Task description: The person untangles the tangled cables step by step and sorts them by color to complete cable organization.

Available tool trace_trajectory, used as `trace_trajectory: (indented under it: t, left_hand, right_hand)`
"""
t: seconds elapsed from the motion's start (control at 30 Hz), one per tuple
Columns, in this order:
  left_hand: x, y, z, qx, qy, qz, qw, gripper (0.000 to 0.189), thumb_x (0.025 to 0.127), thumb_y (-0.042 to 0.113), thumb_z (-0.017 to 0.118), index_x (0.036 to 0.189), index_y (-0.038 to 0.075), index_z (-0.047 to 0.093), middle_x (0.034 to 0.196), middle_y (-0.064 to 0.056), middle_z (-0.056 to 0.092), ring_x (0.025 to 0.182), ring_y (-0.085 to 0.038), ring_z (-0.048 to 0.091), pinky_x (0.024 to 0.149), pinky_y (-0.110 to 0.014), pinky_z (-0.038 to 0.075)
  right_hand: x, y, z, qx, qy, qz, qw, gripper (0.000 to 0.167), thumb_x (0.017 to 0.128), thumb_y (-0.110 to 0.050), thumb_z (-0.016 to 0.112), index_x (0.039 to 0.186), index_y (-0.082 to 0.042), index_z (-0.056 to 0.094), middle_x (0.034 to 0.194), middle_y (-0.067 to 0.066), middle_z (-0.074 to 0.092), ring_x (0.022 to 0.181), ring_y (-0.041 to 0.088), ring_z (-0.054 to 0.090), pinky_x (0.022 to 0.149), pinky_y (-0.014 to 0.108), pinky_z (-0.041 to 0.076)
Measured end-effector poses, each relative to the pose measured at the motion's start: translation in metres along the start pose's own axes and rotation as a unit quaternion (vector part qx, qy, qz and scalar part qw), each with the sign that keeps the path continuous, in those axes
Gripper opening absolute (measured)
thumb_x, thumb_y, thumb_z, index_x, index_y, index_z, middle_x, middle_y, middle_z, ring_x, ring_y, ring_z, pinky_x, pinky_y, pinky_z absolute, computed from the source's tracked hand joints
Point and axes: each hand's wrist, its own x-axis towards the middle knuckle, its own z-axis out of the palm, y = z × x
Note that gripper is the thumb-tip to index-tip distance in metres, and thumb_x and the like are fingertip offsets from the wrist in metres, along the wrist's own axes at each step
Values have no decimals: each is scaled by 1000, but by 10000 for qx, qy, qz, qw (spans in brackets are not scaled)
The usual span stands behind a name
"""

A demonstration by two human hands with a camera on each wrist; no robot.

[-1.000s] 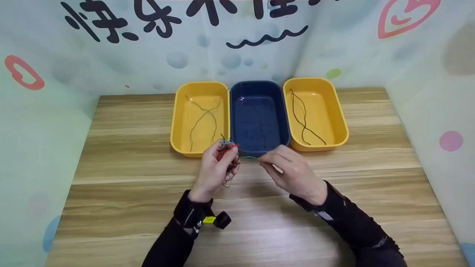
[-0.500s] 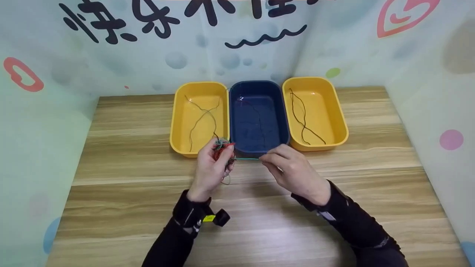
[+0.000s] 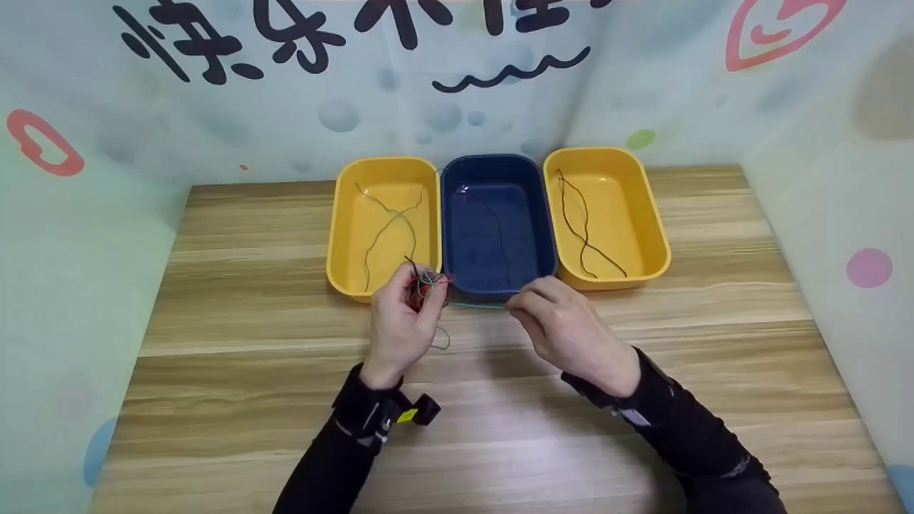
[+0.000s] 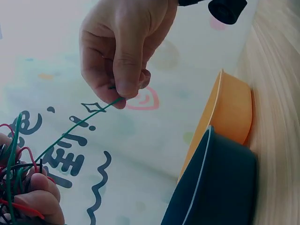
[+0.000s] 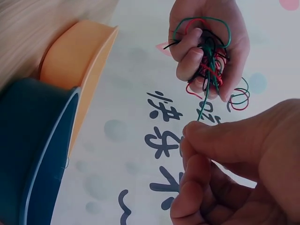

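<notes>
My left hand [image 3: 401, 314] grips a tangled bundle of thin wires [image 5: 213, 61] in red, black and green, with loops sticking out past the fingers. Between thumb and forefinger, my right hand [image 3: 571, 332] pinches the end of a green wire [image 4: 75, 125]. That wire stretches straight from the bundle across to the right fingertips, in front of the blue bin [image 3: 500, 291]. Both hands are above the table, close to the near rims of the bins. The inner part of the bundle is hidden in the left palm.
The left yellow bin [image 3: 385, 271] holds crossed green wires [image 3: 391, 220]. A faint dark strand lies in the blue bin. Black wires [image 3: 585, 235] lie in the right yellow bin [image 3: 635, 235]. All three stand side by side on the wooden table [image 3: 250, 321], before a printed curtain [image 3: 285, 121].
The green wire has been drawn out longer and straighter between the hands. My left hand has moved slightly left with the bundle, and the right hand slightly right.
</notes>
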Motion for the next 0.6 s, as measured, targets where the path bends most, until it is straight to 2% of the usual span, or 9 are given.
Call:
trace_trajectory:
  t: [0.23, 0.43, 0.5, 0.6]
  left_hand:
    - [2, 1, -3, -466, 93, -221, 9986, 11, 93, 2, 61, 89, -6, 54, 68, -4, 55, 53, -7, 50, 47, -20, 42]
    - [4, 1, -5, -587, 166, -289, 9977, 10, 92, -1, 58, 91, -10, 52, 71, -7, 56, 58, -8, 53, 51, -21, 45]
    - [7, 0, -11, -561, 331, -374, 9972, 10, 92, -2, 58, 92, -11, 53, 76, -9, 58, 63, -8, 55, 55, -21, 47]
    - [13, -2, -24, -699, 807, -583, 9926, 4, 92, -4, 56, 92, -8, 55, 80, -8, 59, 68, -9, 55, 59, -20, 47]
  right_hand:
    - [-4, -8, -5, 137, -327, -165, 9992, 6, 84, 1, 66, 85, -5, 66, 83, 5, 61, 78, 18, 56, 69, 29, 50]
    - [-8, -15, -9, 302, -601, -326, 9972, 6, 84, 1, 65, 84, -6, 66, 81, 2, 60, 74, 16, 57, 65, 29, 50]
    - [-8, -16, -11, 365, -669, -390, 9963, 7, 85, 0, 66, 83, -7, 66, 80, 1, 59, 73, 15, 56, 65, 28, 49]
    - [-9, -16, -15, 473, -595, -424, 9962, 8, 83, 1, 67, 82, -7, 65, 80, 0, 59, 73, 14, 56, 65, 26, 49]
